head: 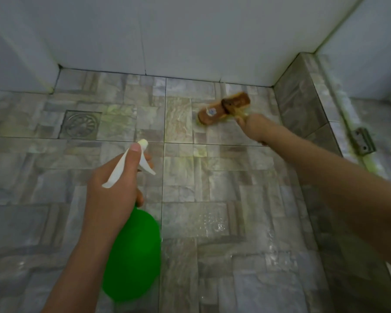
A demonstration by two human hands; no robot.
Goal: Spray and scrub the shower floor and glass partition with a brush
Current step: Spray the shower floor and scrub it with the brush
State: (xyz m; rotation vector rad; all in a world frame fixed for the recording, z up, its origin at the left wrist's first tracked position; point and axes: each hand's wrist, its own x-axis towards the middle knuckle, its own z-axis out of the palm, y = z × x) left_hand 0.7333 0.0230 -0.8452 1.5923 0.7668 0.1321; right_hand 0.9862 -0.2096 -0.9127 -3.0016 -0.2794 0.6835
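Note:
My left hand [115, 184] grips the white trigger head of a green spray bottle [133, 254], held low over the grey stone-pattern shower floor [212, 199], nozzle pointing away from me. My right hand [254, 128] reaches forward and holds the handle of a brown wooden scrub brush [219, 110]. The brush head lies on the floor tiles near the far right corner. Its handle is mostly hidden by my hand. Wet patches shine on the tiles in front of me.
A square metal floor drain [81, 124] sits at the far left. White tiled walls [190, 37] close off the back. A raised tiled curb [307, 102] runs along the right, with a metal hinge bracket [362, 141] on it.

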